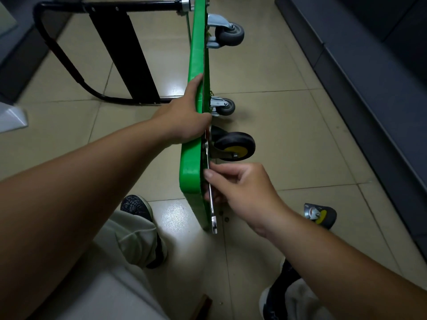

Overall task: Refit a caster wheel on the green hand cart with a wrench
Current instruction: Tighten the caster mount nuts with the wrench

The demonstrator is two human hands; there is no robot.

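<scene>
The green hand cart (190, 172) stands on its long edge on the tiled floor, its underside facing right. My left hand (184, 116) grips the deck's top edge, fingers curled over it. A black caster with a yellow hub (234, 146) sits against the underside just below that hand. My right hand (242, 190) pinches the shaft of a silver wrench (213, 212), which runs along the underside with its upper end at the caster's mounting plate. Two grey casters (231, 33) (225, 106) are fixed farther along the deck.
A loose caster with a yellow hub (320, 214) lies on the floor at the right. Small nuts or bolts (224, 217) lie near the cart's corner. The black folded handle (69, 56) stretches left. A dark cabinet base (369, 77) runs along the right. My feet are below.
</scene>
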